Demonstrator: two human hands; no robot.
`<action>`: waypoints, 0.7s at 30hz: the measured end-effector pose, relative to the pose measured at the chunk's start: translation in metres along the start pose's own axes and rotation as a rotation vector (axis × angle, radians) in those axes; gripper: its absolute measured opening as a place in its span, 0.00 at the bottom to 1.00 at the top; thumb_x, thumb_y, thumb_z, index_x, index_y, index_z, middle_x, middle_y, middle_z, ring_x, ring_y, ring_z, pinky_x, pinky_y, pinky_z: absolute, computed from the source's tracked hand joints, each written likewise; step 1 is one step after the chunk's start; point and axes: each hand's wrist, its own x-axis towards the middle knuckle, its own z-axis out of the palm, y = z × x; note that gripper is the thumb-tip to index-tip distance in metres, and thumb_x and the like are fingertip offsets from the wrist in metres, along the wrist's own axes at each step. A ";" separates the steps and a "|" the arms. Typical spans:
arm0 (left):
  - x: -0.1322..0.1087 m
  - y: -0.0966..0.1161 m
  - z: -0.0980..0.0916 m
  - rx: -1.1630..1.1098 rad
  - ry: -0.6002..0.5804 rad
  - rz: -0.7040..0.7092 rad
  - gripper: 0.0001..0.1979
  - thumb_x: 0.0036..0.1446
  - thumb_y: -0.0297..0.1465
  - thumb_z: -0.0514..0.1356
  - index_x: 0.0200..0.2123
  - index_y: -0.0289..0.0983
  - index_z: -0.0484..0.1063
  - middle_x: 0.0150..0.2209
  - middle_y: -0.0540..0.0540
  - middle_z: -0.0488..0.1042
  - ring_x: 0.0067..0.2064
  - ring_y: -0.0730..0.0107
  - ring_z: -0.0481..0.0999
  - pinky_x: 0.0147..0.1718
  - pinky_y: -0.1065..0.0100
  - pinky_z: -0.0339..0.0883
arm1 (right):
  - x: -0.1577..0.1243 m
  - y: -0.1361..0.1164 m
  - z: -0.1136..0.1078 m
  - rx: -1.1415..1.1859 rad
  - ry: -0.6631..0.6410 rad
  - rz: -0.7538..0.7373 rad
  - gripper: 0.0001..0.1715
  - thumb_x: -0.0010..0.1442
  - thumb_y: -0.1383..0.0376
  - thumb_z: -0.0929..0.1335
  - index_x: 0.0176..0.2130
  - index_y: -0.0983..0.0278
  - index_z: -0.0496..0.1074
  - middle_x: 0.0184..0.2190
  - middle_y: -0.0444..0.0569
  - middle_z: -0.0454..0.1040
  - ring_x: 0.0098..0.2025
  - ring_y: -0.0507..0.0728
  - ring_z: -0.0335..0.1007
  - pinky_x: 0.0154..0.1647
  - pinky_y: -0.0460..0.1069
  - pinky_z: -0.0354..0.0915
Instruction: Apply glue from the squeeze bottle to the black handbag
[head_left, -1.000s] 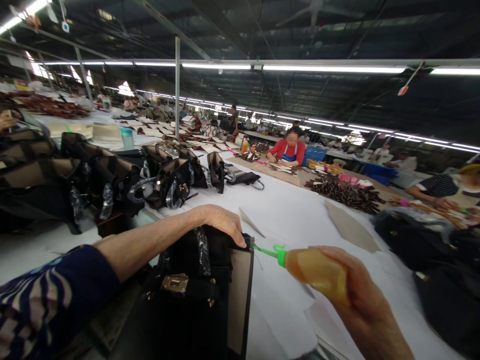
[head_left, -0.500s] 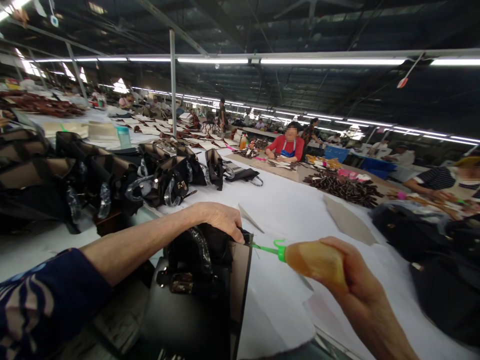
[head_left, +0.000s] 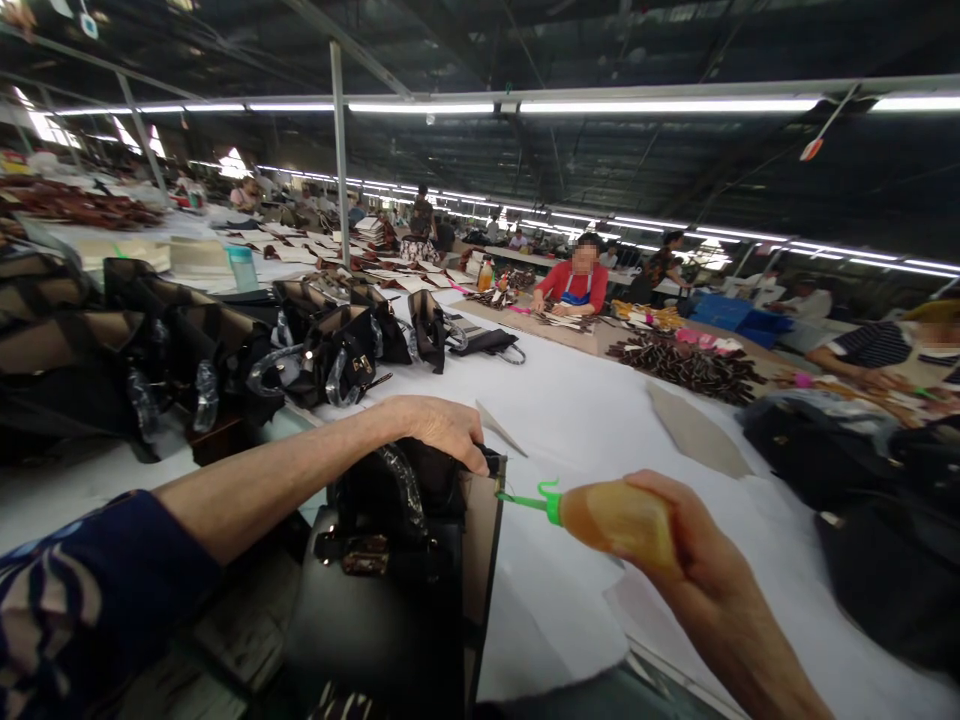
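Note:
My left hand [head_left: 442, 430] is closed on the top rim of a black handbag [head_left: 390, 590] that stands in front of me, its handle wrapped in clear plastic and a metal clasp on its front. My right hand [head_left: 686, 560] grips an amber squeeze bottle [head_left: 619, 520] with a green nozzle [head_left: 525, 499]. The nozzle tip touches the bag's upper edge, just right of my left fingers. The bag's side panel shows a tan inner face.
A long white table [head_left: 600, 420] runs ahead. Several black handbags [head_left: 330, 355] line its left side, and more dark bags [head_left: 862, 470] lie at the right. Grey cut pieces [head_left: 697, 430] rest on the table. A person in red [head_left: 574, 290] and other workers sit beyond.
The view has tilted down a little. My hands, the bottle and the bag keep nearly the same pose, with the nozzle staying at the bag's edge.

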 end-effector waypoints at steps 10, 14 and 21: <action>0.003 -0.005 0.001 0.074 -0.007 0.029 0.19 0.48 0.45 0.54 0.28 0.34 0.74 0.20 0.50 0.69 0.22 0.73 0.63 0.20 0.73 0.53 | -0.007 -0.001 0.003 -0.004 -0.043 0.006 0.17 0.57 0.60 0.64 0.47 0.57 0.61 0.38 0.45 0.74 0.36 0.54 0.72 0.33 0.42 0.68; 0.004 -0.006 0.001 0.078 0.001 0.019 0.20 0.47 0.45 0.54 0.29 0.35 0.75 0.21 0.50 0.70 0.23 0.73 0.63 0.22 0.72 0.54 | -0.014 0.002 0.005 0.006 -0.048 0.011 0.18 0.56 0.60 0.65 0.47 0.58 0.61 0.37 0.45 0.74 0.35 0.55 0.71 0.32 0.43 0.68; 0.004 -0.004 0.001 0.076 0.009 0.011 0.18 0.48 0.44 0.54 0.27 0.34 0.74 0.20 0.51 0.67 0.22 0.74 0.62 0.20 0.73 0.51 | -0.026 0.002 0.007 0.058 -0.066 0.065 0.19 0.56 0.59 0.66 0.47 0.56 0.62 0.41 0.45 0.72 0.40 0.56 0.70 0.37 0.44 0.68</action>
